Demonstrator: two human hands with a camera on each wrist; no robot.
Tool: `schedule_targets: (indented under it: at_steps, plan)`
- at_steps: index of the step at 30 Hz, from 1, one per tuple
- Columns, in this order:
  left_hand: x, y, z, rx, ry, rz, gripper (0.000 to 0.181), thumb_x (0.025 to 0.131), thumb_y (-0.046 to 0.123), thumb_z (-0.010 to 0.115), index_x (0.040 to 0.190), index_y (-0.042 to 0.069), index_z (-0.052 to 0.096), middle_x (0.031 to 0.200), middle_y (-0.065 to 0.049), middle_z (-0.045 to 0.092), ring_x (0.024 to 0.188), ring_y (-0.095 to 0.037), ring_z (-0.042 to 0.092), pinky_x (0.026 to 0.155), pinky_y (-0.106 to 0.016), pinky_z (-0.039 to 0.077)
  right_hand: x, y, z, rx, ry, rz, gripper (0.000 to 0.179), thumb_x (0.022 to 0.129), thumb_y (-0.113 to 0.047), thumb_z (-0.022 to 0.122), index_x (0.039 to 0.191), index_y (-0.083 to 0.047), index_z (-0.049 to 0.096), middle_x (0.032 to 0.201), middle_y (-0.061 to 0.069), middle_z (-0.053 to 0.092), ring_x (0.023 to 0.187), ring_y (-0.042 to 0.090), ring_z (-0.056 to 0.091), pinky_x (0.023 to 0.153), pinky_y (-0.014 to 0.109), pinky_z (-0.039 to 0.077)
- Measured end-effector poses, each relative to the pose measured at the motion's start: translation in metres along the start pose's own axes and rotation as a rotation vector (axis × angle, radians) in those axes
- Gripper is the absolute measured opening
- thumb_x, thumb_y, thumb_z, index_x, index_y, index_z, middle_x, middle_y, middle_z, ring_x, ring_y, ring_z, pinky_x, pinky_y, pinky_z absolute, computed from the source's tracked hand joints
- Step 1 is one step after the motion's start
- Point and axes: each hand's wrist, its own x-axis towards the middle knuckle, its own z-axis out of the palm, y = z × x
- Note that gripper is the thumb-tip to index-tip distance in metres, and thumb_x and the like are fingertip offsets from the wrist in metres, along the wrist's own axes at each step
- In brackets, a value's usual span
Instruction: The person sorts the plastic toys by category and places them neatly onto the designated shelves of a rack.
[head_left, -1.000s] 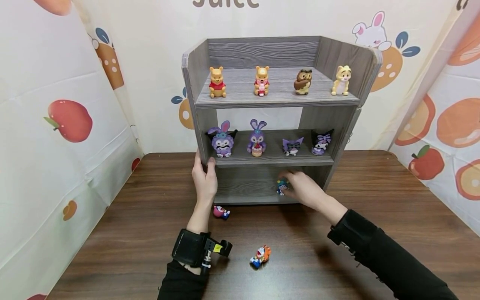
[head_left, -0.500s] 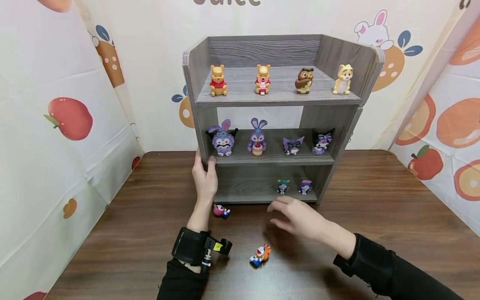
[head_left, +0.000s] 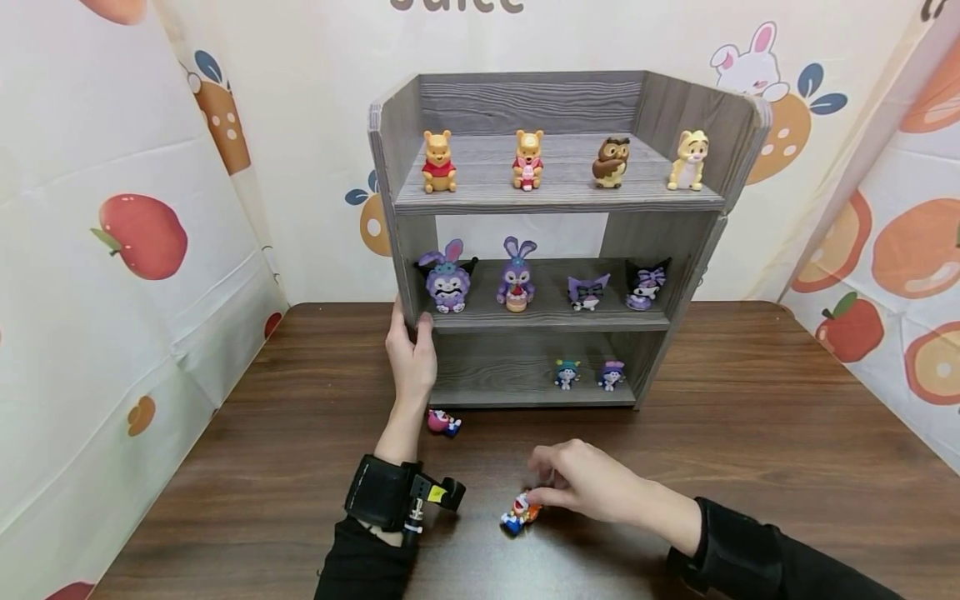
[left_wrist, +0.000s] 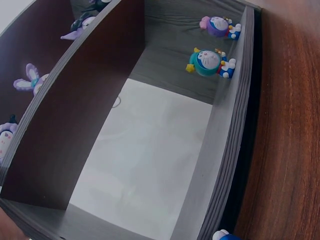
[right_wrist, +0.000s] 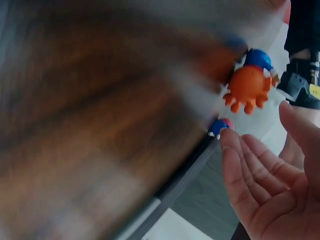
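Observation:
My left hand (head_left: 411, 362) holds the left side of a grey wooden display shelf (head_left: 551, 327), thumb in front and fingers mostly hidden behind the panel. At the table's middle, my right hand (head_left: 596, 479) hovers over a small Doraemon figurine (head_left: 519, 515) in an orange costume. In the right wrist view, the fingers are spread and apart from the orange figurine (right_wrist: 247, 84). Another Doraemon figurine (head_left: 444, 422), in pink, lies before the shelf's lower left corner. Two more, one with a teal hood (head_left: 566, 375) and one with a purple hood (head_left: 611, 375), stand on the bottom tier.
The top tier carries several figurines, including a Winnie the Pooh (head_left: 438, 162) and an owl (head_left: 611, 162). Purple characters, such as a rabbit (head_left: 516, 275), fill the middle tier. All this stands on a brown wooden table (head_left: 300, 467) between printed cloth walls (head_left: 322, 167).
My right hand has let go of the teal-hooded figurine on the bottom tier, withdrawn, and come down towards the orange figurine. The left hand stays on the shelf.

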Motion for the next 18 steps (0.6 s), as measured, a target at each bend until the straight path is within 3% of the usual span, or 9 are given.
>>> schedule_targets:
  at_steps: [9, 18]
  plan:
    - [0.0001, 0.0005, 0.0, -0.002, -0.004, -0.005, 0.043, 0.082, -0.01, 0.042, 0.125, -0.01, 0.042, 0.114, -0.028, 0.05, 0.1, -0.032, 0.046, 0.086, -0.037, 0.035, -0.0016, -0.0054, 0.0081, 0.148, -0.068, 0.109, 0.035, 0.081, -0.034, 0.062, 0.091, -0.002, 0.058, 0.06, -0.013, 0.054, 0.049, -0.004, 0.046, 0.045, 0.013, 0.038]
    - [-0.0001, -0.001, -0.0004, -0.007, -0.013, -0.008, 0.043, 0.083, -0.01, 0.041, 0.126, -0.01, 0.041, 0.117, -0.028, 0.049, 0.102, -0.033, 0.046, 0.088, -0.039, 0.035, 0.0008, -0.0062, 0.0097, 0.399, -0.146, 0.265, 0.03, 0.08, -0.03, 0.064, 0.088, -0.002, 0.057, 0.057, 0.0, 0.057, 0.042, 0.007, 0.053, 0.039, 0.021, 0.043]
